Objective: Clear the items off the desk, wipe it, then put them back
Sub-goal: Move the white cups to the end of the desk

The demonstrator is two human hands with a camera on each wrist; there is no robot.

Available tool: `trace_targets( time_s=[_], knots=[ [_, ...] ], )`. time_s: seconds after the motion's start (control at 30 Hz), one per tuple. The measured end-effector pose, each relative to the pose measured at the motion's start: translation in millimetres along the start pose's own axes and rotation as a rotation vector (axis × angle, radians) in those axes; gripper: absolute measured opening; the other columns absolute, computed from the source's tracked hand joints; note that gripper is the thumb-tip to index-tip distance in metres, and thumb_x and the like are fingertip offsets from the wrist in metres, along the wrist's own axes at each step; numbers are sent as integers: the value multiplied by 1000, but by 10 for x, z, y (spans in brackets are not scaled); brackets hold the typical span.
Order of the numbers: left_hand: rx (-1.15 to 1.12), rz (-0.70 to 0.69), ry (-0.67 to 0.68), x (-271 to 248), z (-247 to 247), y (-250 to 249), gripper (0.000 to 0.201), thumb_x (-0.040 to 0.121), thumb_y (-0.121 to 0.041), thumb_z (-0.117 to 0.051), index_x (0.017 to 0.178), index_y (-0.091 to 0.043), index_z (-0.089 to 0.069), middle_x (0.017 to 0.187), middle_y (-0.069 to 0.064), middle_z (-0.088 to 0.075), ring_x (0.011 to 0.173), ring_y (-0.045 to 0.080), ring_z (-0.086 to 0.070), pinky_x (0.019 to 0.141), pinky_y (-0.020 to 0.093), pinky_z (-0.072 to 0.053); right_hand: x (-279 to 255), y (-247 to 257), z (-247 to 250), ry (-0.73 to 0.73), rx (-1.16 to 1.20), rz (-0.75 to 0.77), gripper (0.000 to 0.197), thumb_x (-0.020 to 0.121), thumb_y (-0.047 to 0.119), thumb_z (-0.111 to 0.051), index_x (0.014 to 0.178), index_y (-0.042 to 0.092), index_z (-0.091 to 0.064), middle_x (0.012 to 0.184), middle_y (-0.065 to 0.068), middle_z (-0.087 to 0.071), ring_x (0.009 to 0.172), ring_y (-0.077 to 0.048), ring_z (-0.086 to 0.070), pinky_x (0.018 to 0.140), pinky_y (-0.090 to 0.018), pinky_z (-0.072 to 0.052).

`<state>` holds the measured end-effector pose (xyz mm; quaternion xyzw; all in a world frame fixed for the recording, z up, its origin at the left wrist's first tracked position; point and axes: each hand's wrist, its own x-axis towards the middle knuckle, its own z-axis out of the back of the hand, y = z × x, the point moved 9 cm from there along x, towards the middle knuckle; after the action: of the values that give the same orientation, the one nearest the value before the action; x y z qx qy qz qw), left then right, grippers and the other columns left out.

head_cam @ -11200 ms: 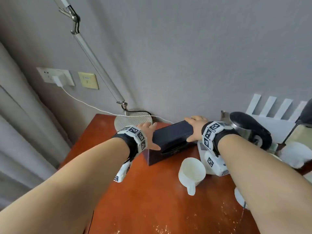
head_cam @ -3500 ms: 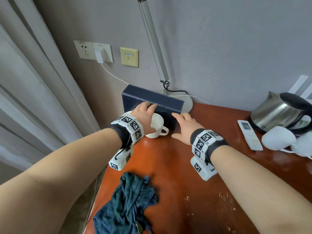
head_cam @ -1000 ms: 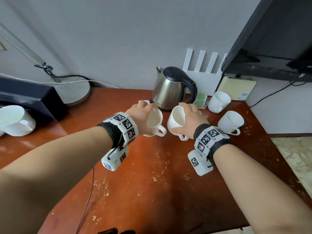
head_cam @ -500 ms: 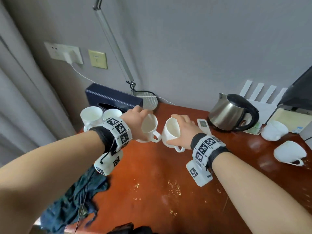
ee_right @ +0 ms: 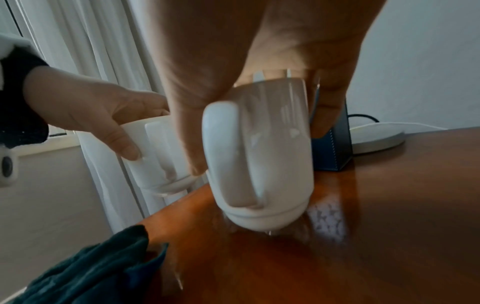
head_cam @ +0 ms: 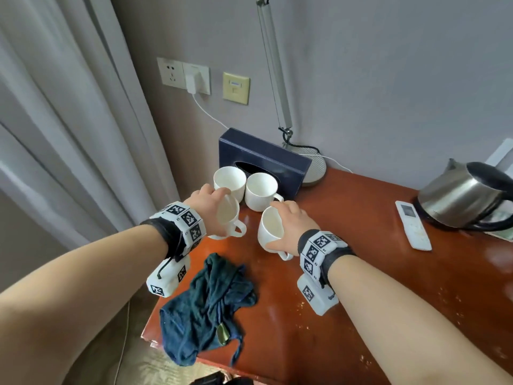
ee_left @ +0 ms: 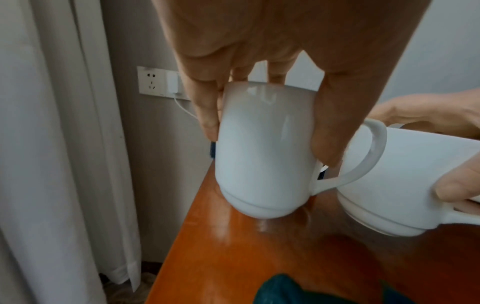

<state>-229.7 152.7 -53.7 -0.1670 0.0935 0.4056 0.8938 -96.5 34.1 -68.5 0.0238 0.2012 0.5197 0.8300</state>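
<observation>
1. the left hand (head_cam: pixel 206 200) grips a white mug, the left mug (head_cam: pixel 226 219), from above, fingers and thumb curled round its rim and wall; in the left wrist view its base tilts just above the desk (head_cam: pixel 374 287), seemingly not yet flat.
2. the right hand (head_cam: pixel 291 220) grips another, the right mug (head_cam: pixel 270 232), the same way, thumb on one side and fingers on the other; it too is tilted, its base at or just above the wood.
3. the step looks like parking both mugs at the left back corner, beside the two standing mugs (head_cam: pixel 245 184) in front of the dark tissue box (head_cam: pixel 263 159).
4. to do it well: level each mug before lowering, so the whole base lands at once and does not rock.
5. keep the left mug's handle (ee_left: pixel 363 154) off the right mug; in the left wrist view they are very close, perhaps touching.
6. set them just beside the standing pair without knocking them, and well in from the desk's left edge.
7. let go only once each mug sits flat, lifting the fingers straight up.
8. keep the dark cloth (head_cam: pixel 211 304) near the front corner free; it looks needed for the wiping, while the kettle (head_cam: pixel 463 195) and remote (head_cam: pixel 413 225) are on the right.
</observation>
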Motion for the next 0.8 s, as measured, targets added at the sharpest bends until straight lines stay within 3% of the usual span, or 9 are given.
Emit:
trace_targets(
  time_s=[0.17,0.4,0.63,0.8],
  knots=[
    [-65,7,14,115,-198,132,90,72,-46,-72,144,-32,-20,136,2,-31,124,23,-39,97,35,-42,176,144,-189,36,-2,-10,82,72,38,-71,138,26,-24,142,-5,-26,122,-28,-37,95,-39,-41],
    [-107,-32,60,197,-371,116,90,75,-43,-71,145,-29,-17,140,2,-27,128,23,-33,101,35,-40,319,170,-245,-26,2,-46,87,73,43,-69,142,28,-19,144,-6,-24,121,-29,-37,96,-38,-39],
    [-133,-30,56,201,-398,113,90,76,-39,-71,145,-26,-15,142,3,-22,129,25,-32,101,38,-42,302,125,-200,-70,93,-35,91,75,38,-70,147,26,-16,150,-4,-12,132,-27,-25,102,-36,-38],
    [-140,5,42,212,-428,129,93,75,-39,-74,145,-26,-14,141,4,-21,126,25,-35,99,39,-44,285,92,-194,-76,136,-49,91,76,36,-71,147,26,-14,149,-5,-15,134,-28,-24,100,-33,-37]
  ],
)
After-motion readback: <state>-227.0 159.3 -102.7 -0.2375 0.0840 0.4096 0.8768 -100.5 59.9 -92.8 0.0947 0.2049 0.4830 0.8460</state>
